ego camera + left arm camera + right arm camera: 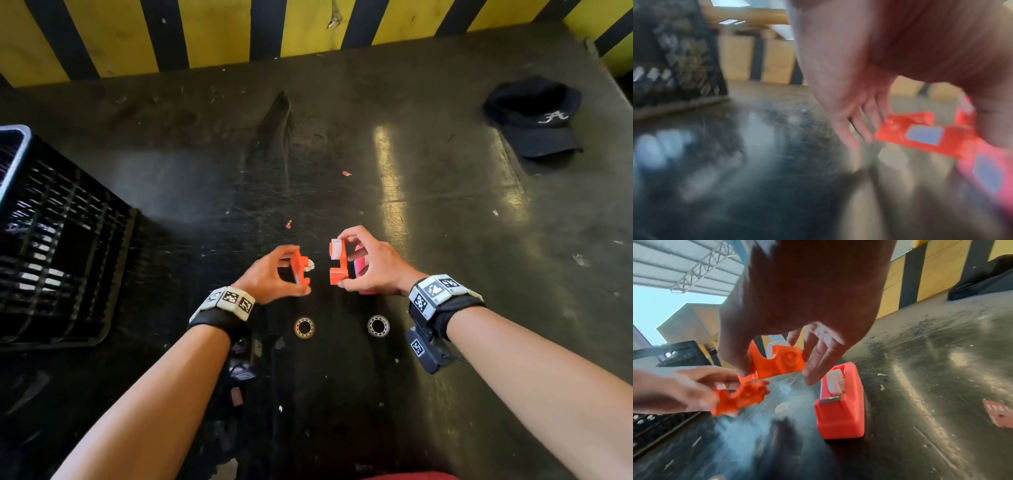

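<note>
My left hand (300,270) pinches a small orange plastic shell piece (298,265) between thumb and fingers, just above the dark table. My right hand (342,260) pinches a matching orange shell half (337,270) with a white insert, a short gap to the right. In the right wrist view the right hand's half (777,363) sits above the left hand's half (742,397); the two are apart. A pink-red tape dispenser (840,410) holding a white roll stands on the table under the right hand. The left wrist view is blurred and shows orange plastic (906,131) by the fingers (859,123).
Two metal rings (304,327) (378,325) lie on the table near my wrists. A black slatted crate (51,240) stands at the left edge, a dark cap (537,116) at the far right. A yellow-and-black striped wall (308,27) bounds the back.
</note>
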The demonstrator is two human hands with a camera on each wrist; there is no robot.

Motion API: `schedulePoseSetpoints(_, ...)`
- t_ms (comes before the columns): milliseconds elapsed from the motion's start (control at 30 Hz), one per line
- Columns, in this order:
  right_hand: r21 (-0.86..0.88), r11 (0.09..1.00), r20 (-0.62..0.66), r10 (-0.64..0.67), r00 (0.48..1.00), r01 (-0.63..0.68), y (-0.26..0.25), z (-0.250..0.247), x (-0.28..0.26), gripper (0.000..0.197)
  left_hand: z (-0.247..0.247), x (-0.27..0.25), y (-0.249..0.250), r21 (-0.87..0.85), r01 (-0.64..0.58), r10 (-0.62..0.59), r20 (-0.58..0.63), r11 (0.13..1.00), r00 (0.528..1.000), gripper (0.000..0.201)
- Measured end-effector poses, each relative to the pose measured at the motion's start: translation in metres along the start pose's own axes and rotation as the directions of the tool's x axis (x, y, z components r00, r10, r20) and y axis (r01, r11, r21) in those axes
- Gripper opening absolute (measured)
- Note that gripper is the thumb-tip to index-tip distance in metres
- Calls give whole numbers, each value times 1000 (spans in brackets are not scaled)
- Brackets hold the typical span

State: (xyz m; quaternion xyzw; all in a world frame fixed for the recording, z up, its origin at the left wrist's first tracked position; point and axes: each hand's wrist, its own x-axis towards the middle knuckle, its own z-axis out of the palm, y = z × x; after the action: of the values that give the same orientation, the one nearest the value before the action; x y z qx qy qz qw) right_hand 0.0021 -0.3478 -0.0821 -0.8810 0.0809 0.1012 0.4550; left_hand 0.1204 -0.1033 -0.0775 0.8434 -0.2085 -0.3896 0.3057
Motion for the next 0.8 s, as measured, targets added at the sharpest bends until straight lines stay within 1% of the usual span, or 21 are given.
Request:
schedulePoseSetpoints(33, 24, 1000, -6, 12, 1000, -12, -1, -2, 0, 81, -3, 0, 13, -111, -13, 17, 37, 994, 999, 100)
schedulePoseSetpoints(67, 54, 998, -11, 21, 1000, -20, -2, -4, -1, 80, -4, -1, 26, -179, -25, 39, 74, 984, 996, 97)
schedulePoseSetpoints(133, 105, 994, -12, 27, 1000, -25, -6, -9, -2, 77, -4, -2, 46, -240, -49, 82, 128, 969, 988, 93)
schedulePoseSetpoints(233, 151, 988, -10, 29, 1000, -27, -9, -15, -6, 73, -1, -3, 58, -307, -35, 86, 153, 951, 984, 97)
schedulePoseSetpoints(333, 172, 984, -2, 41, 999, -40, -11, -20, -12, 73, 2, -4, 61, -321, -18, 79, 180, 947, 981, 107)
schedulePoseSetpoints(400, 177, 983, 10, 46, 999, -47, -11, -21, -16, 73, 3, -6, 63, -329, -10, 75, 185, 944, 980, 109)
schedulePoseSetpoints(533, 187, 981, 18, 43, 999, -46, -14, -23, -21, 73, 3, -8, 67, -361, 5, 68, 189, 933, 980, 101)
schedulePoseSetpoints(700, 212, 976, 33, 38, 999, -44, -18, -25, -22, 71, 6, -10, 73, -343, -8, 85, 210, 939, 974, 102)
schedulePoseSetpoints(800, 225, 973, 46, 40, 998, -49, -19, -26, -23, 71, 5, -9, 72, -349, 2, 85, 233, 937, 969, 94)
